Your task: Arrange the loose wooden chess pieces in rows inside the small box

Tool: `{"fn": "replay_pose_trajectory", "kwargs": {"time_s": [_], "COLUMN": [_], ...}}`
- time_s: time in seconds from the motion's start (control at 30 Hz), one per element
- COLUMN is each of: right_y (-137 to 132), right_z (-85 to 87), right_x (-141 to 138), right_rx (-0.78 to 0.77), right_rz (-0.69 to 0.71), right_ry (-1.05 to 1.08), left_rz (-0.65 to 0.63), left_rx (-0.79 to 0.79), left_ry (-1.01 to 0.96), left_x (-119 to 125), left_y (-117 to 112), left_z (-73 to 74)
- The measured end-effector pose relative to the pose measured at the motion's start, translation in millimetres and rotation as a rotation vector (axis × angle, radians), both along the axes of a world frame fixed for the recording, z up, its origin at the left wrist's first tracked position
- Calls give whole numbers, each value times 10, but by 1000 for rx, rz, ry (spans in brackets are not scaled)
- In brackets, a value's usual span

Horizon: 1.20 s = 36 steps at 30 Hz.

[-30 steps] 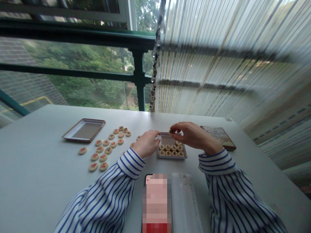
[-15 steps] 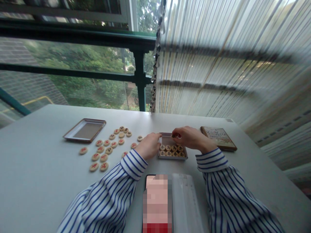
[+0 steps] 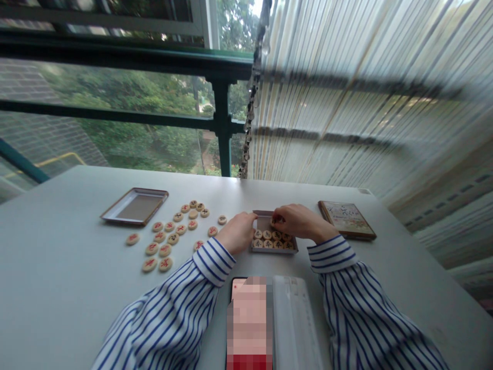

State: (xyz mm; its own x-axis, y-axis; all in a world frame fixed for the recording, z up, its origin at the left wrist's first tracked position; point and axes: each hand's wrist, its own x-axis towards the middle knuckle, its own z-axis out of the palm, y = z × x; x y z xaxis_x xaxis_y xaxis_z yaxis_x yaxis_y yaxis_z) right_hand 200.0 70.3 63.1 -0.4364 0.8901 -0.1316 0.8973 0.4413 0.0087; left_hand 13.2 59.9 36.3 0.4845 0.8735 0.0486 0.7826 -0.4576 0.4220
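My left hand has its fingers closed on the left side of a small shallow box on the table. Two rows of round wooden Chinese chess pieces with black characters lie in the near part of this box. Over its far part, the closed fingertips of my right hand pinch a single chess piece, partly hidden by the fingers. To the left of my left hand, several loose chess pieces are spread on the table, mostly red-marked, some black.
At the far left lies an open shallow tray with a brown rim. A flat box with a picture cover rests on the right of the table. Close to me are a phone and a whitish translucent item.
My right hand has shifted slightly left and down with the chess piece, over the box's bare far part. My left hand stays at the box's side.
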Motion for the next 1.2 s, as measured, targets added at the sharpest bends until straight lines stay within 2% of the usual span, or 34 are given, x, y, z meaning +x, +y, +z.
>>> {"fn": "replay_pose_trajectory", "kwargs": {"time_s": [0.7, 1.2], "right_y": [-6, -2], "right_z": [16, 4], "right_x": [-25, -8], "right_rx": [-56, -36], "right_rz": [-17, -4], "right_ry": [-38, -27], "left_rz": [-12, -14], "left_rx": [1, -6], "left_ry": [13, 18], "left_x": [4, 6], "left_y": [-5, 7], "left_z": [1, -19]}}
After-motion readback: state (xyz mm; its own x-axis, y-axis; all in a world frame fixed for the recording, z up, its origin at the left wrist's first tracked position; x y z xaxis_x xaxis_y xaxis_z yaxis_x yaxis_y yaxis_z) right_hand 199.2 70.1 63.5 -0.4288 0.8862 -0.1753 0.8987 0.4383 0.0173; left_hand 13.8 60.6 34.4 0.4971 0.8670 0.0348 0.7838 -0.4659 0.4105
